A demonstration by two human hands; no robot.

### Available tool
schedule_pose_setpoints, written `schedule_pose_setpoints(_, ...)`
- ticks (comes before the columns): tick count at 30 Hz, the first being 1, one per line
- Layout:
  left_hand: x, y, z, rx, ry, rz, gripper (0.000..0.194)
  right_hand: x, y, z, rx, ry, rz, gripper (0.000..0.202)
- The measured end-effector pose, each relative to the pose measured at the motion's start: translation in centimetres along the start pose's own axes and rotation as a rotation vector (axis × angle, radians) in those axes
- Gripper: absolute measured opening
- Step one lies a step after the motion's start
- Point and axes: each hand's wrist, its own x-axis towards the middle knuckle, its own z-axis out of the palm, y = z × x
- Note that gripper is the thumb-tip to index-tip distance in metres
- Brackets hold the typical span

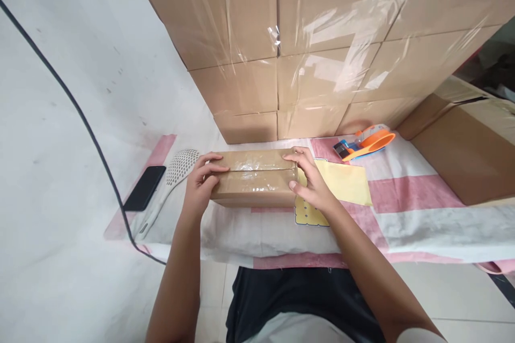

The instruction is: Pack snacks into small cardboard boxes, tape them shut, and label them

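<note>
A small brown cardboard box (254, 182) with clear tape along its top seam sits in front of me on the cloth-covered table. My left hand (203, 179) grips its left end, fingers over the top and thumb on the near edge. Around the right end is my right hand (309, 181), its fingertips on the top and its thumb against the near side. Just left of the box lies a pale perforated skimmer (182, 167). Yellow paper sheets (349, 181) lie to the right, partly covered by my right hand.
Large cardboard boxes (237, 88) wrapped in clear film stand stacked behind. An orange tape dispenser (368, 143) rests at back right, near another big carton (466, 144). At left are a black phone (145, 188) and a hanging dark cable (86, 126) along the white wall.
</note>
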Motion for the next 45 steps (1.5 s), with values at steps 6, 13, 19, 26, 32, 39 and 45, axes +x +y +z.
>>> schedule_pose_setpoints(6, -0.9, 4.1, 0.3, 0.533, -0.064, 0.196, 0.018, -0.4, 0.2, 0.1, -0.141, 0.07, -0.089, 0.038)
schedule_pose_setpoints(13, -1.8, 6.0, 2.0, 0.755, -0.189, 0.26, 0.058, -0.1, -1.1, -0.3, -0.269, 0.041, -0.066, 0.041)
schedule_pose_setpoints(19, -1.7, 5.6, 1.8, 0.725, -0.226, 0.292, 0.058, -2.2, -1.8, -1.7, -0.272, -0.014, 0.017, 0.042)
schedule_pose_setpoints(26, -1.5, 4.8, 2.2, 0.677, -0.199, 0.307, 0.053, -6.2, 7.3, -12.9, -0.122, 0.745, 0.614, 0.048)
schedule_pose_setpoints(32, -3.3, 5.8, 5.1, 0.742, -0.034, 0.262, 0.061, -2.1, 11.4, -16.6, -0.189, 0.608, 0.583, 0.033)
schedule_pose_setpoints(39, -3.1, 8.4, 5.7, 0.787, -0.088, 0.224, 0.053, -2.0, 9.0, -14.2, -0.248, 0.669, 0.451, 0.03)
schedule_pose_setpoints(45, -1.7, 9.0, 5.2, 0.828, -0.164, 0.239, 0.05, -3.1, 3.8, -11.8, -0.182, 0.678, 0.364, 0.025)
